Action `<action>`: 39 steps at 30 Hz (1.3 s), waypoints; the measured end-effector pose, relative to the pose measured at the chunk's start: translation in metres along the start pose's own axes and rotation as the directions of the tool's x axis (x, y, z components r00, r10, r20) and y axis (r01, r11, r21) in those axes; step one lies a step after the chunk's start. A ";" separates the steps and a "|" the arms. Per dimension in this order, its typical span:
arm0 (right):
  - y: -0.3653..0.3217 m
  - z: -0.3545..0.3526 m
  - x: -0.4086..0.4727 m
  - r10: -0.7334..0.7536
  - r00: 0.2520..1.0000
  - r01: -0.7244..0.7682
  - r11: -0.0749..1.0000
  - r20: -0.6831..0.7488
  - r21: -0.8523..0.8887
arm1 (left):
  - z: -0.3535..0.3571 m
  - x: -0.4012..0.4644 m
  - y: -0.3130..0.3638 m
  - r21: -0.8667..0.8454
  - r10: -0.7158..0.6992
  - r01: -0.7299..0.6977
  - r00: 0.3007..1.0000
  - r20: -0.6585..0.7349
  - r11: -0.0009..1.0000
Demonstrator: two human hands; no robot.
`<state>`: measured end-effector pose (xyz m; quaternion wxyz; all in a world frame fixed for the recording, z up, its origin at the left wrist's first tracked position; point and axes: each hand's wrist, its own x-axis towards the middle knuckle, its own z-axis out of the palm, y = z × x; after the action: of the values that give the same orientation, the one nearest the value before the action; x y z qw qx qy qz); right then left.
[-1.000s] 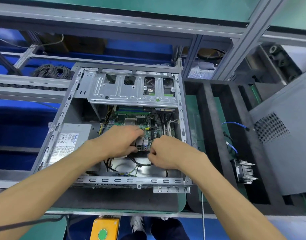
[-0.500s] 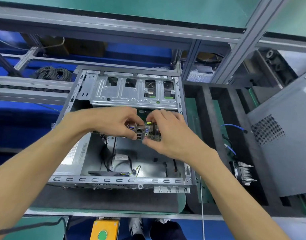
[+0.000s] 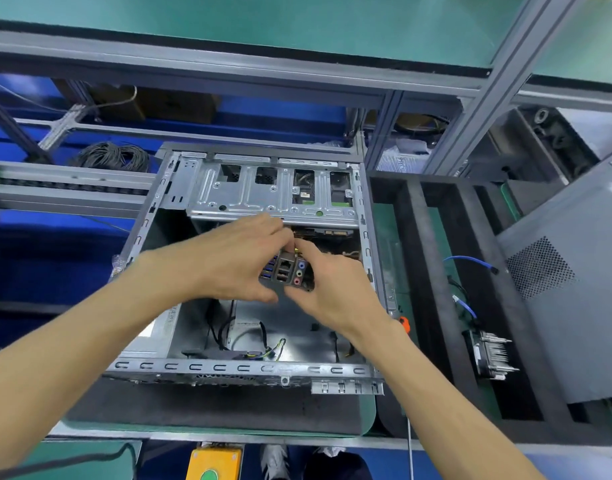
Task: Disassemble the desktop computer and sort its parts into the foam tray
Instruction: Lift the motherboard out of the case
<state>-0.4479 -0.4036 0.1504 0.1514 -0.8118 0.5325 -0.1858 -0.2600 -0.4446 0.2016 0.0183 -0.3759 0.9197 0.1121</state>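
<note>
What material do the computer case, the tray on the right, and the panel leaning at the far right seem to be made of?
Computer case: bare sheet metal, probably steel; a dull silver sheen with stamped ribs, slots and holes.
Foam tray: dark matte foam, apparently; thick soft-looking dividers without shine.
Side panel: likely painted metal; a smooth grey coat and a perforated vent patch.

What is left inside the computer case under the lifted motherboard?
Loose black cables and a yellow-black wire bundle lie on the case floor. Both hands hide the middle.
</note>
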 end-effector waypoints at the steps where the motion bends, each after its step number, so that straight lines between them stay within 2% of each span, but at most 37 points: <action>1: 0.000 0.000 0.000 -0.010 1.000 0.010 1.000 0.000 -0.011 | 0.005 -0.004 0.002 0.071 0.045 -0.040 0.997 -0.061 0.997; 3: 0.002 0.000 -0.001 -0.033 0.999 0.033 0.999 0.043 0.004 | 0.011 -0.011 0.002 0.153 0.098 -0.077 0.986 -0.135 0.985; 6: 0.004 -0.003 -0.002 -0.058 0.983 0.057 0.998 0.175 0.010 | 0.015 -0.021 -0.004 0.173 0.095 -0.064 0.979 -0.182 0.983; 9: 0.004 -0.004 -0.002 -0.026 0.965 0.051 0.995 0.260 -0.089 | 0.019 -0.029 -0.004 0.189 0.104 -0.067 0.975 -0.196 0.980; 11: 0.000 -0.007 -0.004 -0.053 0.956 0.083 0.992 0.287 -0.093 | 0.019 -0.033 -0.003 0.218 0.112 -0.068 0.975 -0.192 0.974; 13: -0.004 -0.012 -0.007 -0.073 0.948 0.077 0.997 0.309 0.000 | 0.018 -0.039 -0.003 0.238 0.116 -0.068 0.974 -0.194 0.969; 16: -0.007 -0.023 -0.012 -0.054 0.946 -0.029 0.967 0.319 0.251 | 0.017 -0.046 -0.005 0.227 0.116 -0.069 0.973 -0.198 0.971; 18: -0.003 -0.030 -0.012 0.043 0.961 -0.159 0.893 0.272 0.421 | 0.018 -0.049 -0.003 0.243 0.114 -0.067 0.976 -0.186 0.968; 20: 0.004 -0.037 -0.014 0.212 0.937 -0.325 0.815 0.276 0.479 | 0.019 -0.051 -0.001 0.275 0.120 -0.068 0.977 -0.176 0.959; 22: 0.011 -0.039 -0.017 0.259 0.939 -0.328 0.872 0.225 0.364 | 0.019 -0.052 0.000 0.301 0.132 -0.075 0.975 -0.177 0.951; 24: 0.012 -0.036 -0.019 0.208 0.961 -0.245 0.946 0.183 0.214 | 0.017 -0.052 0.000 0.319 0.142 -0.079 0.973 -0.180 0.945; 26: 0.007 -0.031 -0.019 0.181 0.965 -0.203 0.974 0.191 0.103 | 0.015 -0.051 0.002 0.325 0.160 -0.093 0.969 -0.188 0.941; 28: 0.003 -0.029 -0.016 0.212 0.947 -0.228 0.973 0.239 0.040 | 0.014 -0.048 0.007 0.318 0.194 -0.119 0.957 -0.216 0.941; 32: -0.002 -0.033 -0.010 0.290 0.919 -0.310 0.950 0.267 0.035 | 0.016 -0.042 0.022 0.309 0.242 -0.159 0.938 -0.250 0.938; 39: 0.000 -0.046 -0.010 0.405 0.894 -0.422 0.905 0.189 0.054 | 0.005 -0.051 0.018 0.250 0.180 -0.127 0.962 -0.203 0.960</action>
<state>-0.4733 -0.3966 0.1897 0.2711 -0.6848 0.6685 -0.1029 -0.2364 -0.3964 0.2065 -0.0498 -0.3084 0.9491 -0.0396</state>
